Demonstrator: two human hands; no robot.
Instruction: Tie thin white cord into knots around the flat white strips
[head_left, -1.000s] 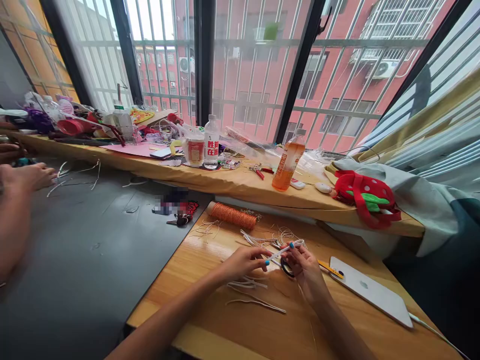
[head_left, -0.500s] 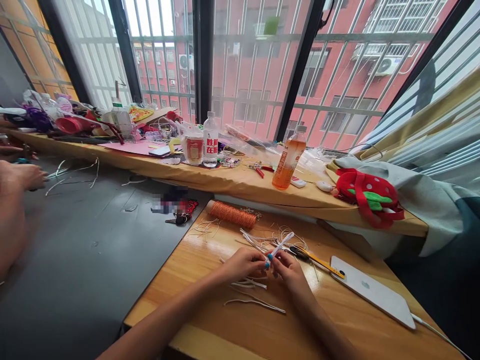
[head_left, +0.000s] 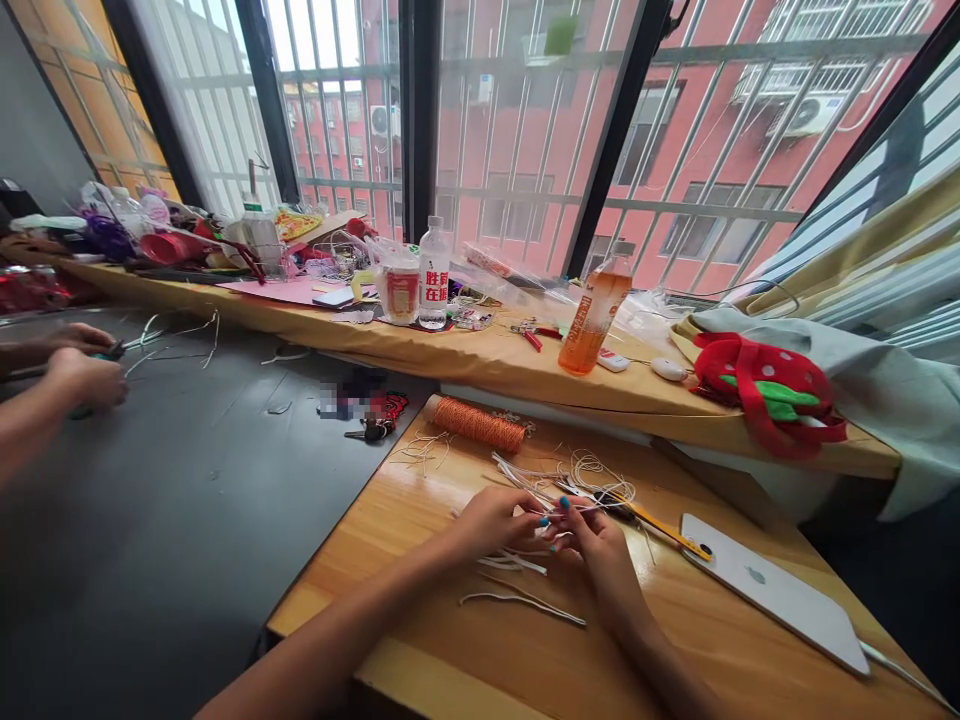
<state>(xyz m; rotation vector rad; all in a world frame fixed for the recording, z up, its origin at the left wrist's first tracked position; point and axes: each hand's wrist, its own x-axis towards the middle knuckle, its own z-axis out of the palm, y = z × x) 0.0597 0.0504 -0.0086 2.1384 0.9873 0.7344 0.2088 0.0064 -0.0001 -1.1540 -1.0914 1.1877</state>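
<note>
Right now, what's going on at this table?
A person sits at a wooden table, both hands together over a scatter of pale cord pieces. The left hand and right hand pinch a thin white strip between their fingertips. A spool of orange thread lies beyond them, a tablet to the right. Another person's hands work at the far left.

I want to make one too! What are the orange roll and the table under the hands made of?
The orange roll looks like thread or thin cord, matte, wound in fine ridges. The table looks like wood with a glossy varnish: grain lines show and window light shines off it.
</note>
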